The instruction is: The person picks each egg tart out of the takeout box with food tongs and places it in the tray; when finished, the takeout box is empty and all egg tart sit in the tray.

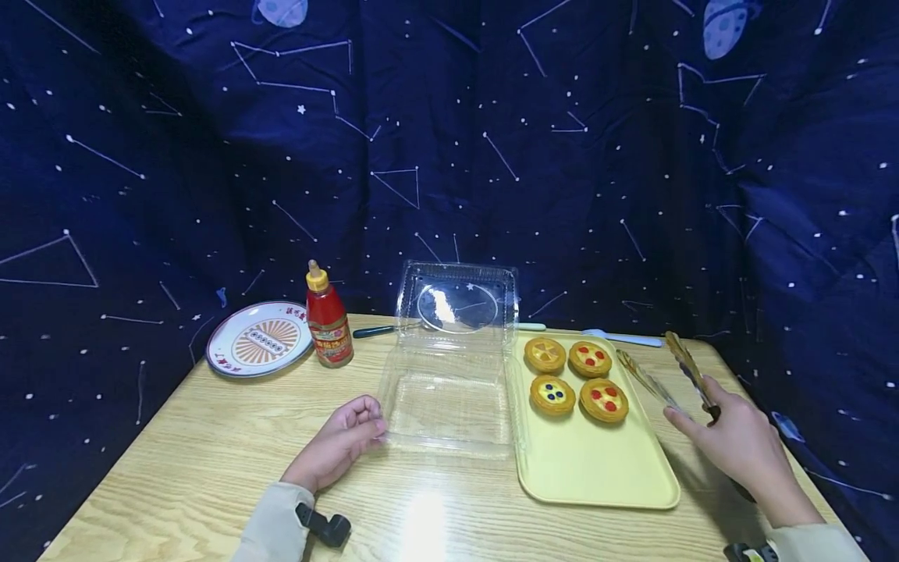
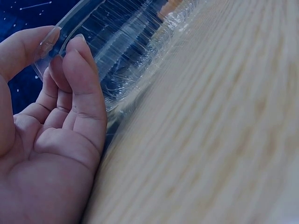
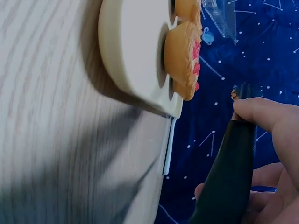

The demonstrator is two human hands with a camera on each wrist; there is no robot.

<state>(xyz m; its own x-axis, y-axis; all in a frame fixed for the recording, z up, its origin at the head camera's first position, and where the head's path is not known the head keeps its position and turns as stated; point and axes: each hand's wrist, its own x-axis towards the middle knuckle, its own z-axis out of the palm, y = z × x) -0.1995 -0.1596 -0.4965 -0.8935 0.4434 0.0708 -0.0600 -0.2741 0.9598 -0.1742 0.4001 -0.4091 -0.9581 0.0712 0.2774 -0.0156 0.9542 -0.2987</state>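
— Fingers (image 2: 79, 84) on the left hand (image 1: 342, 443): how do they lie?

— Loosely curled, with the tips against the near left corner of the clear clamshell box (image 1: 449, 390). In the left wrist view the thumb and forefinger sit right at the plastic rim, but I cannot tell whether they pinch it or only touch it.

— And the right hand (image 1: 737, 446)?

— Its fingers (image 3: 261, 114) are wrapped round the dark handle of a pair of tongs (image 1: 677, 373), and the two blades stand apart, pointing up and away from the person. That hand is off the right edge of the yellow tray (image 1: 597, 468), near it but not touching.

— Take the tray as the landmark, then. What is on it?

— Four round tarts (image 1: 576, 378) sit on its far half in two rows; the near half is bare. The tong tips hang just right of the tarts, clear of them.

— And the box?

— Directly left of the tray, edge to edge with it, its lid (image 1: 456, 306) open and standing upright at the back.

— Further out?

— Left of the box, well away from the tray, stands a red sauce bottle (image 1: 327, 326) with a yellow cap, and beyond it a patterned plate (image 1: 258, 339). Behind the tray's far edge lies a pale blue utensil (image 1: 625, 337). All of it rests on a wooden table (image 1: 211, 453).
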